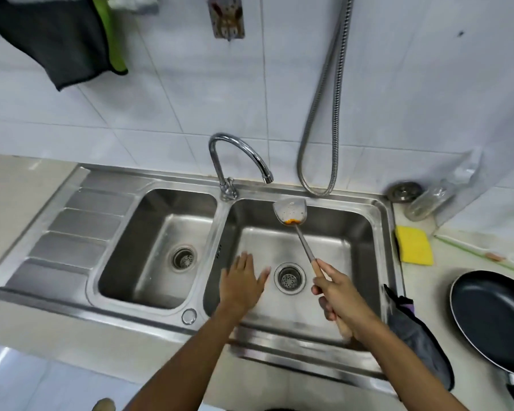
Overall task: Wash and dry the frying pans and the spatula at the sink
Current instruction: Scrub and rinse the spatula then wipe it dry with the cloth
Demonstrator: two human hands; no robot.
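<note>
Right hand (339, 295) grasps the wooden handle of the steel spatula (290, 213), holding its orange-stained blade over the right basin of the double stainless-steel sink (161, 176), near the curved chrome tap (218, 169). Left hand (242, 280) hovers released, fingers spread, over the same basin. Black round frying pan (496, 315) rests on the desk (428, 283) at right.

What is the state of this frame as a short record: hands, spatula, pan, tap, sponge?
left hand: open, fingers spread over the right basin
right hand: grips the spatula handle
spatula: orange residue on blade, held above basin
frying pan: black, on counter right of sink
tap: no stream visible
sponge: yellow, on counter beside sink
</note>
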